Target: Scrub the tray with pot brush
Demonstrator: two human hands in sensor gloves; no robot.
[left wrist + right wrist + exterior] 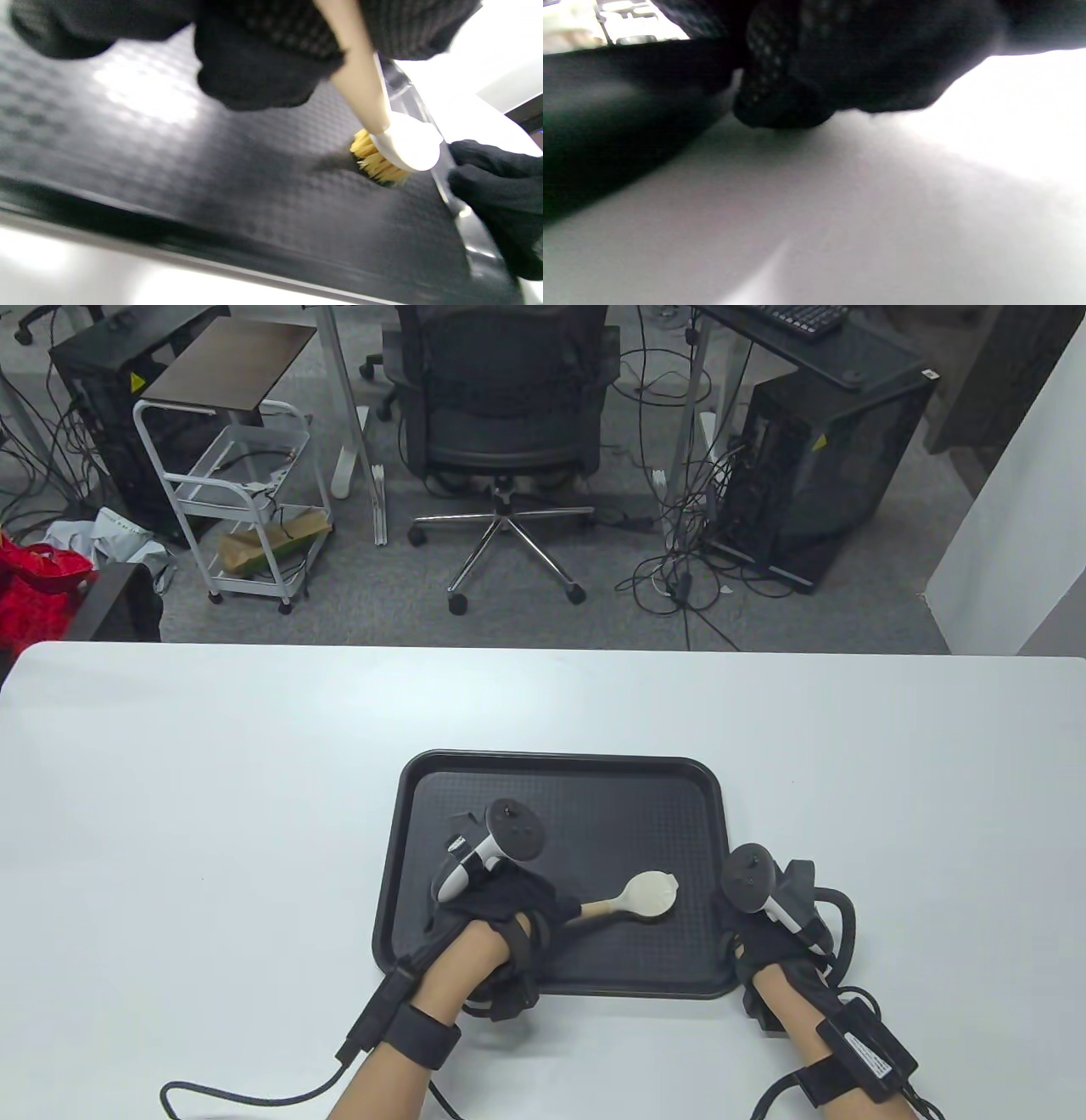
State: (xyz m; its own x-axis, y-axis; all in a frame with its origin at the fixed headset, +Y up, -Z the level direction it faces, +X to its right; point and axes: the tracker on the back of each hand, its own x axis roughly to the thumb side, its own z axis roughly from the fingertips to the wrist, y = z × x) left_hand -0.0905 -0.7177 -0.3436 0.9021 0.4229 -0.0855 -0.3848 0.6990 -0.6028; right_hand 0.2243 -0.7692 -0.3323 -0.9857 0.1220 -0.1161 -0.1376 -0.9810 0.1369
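Fingers of my left hand (pixel 501 912) clench the wooden-handled pot brush (pixel 632 899), low in the table view, its white head on the black textured plastic tray (pixel 594 806). My right hand (pixel 768 933) rests at the tray's right rim.

Left wrist view: yellow bristles touch the tray.

Right wrist view: blurred; I cannot tell its grip.

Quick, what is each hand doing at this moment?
Left hand: grips the pot brush handle, bristles down on the tray.
Right hand: at the tray's right rim; grip cannot be told.
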